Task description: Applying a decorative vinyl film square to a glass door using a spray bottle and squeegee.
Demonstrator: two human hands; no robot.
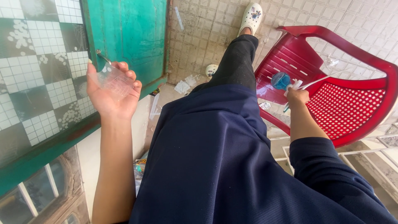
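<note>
My left hand (111, 93) is raised, palm up, and holds a small clear plastic cup (112, 79) close to a green door (128, 35) and its metal latch (103, 56). My right hand (297, 96) reaches over the seat of a red plastic chair (352, 108) and grips a thin white stick-like tool (319, 81) next to a blue round object (281, 80) lying on the seat. What the right hand grips besides the stick is hidden by the fingers.
My leg in dark trousers ends in a white clog (251, 17) on a beige tiled floor (207, 29). Scraps of paper (182, 86) and litter lie by the door's foot. A patterned tiled wall (37, 74) is left; a white railing (373, 149) is right.
</note>
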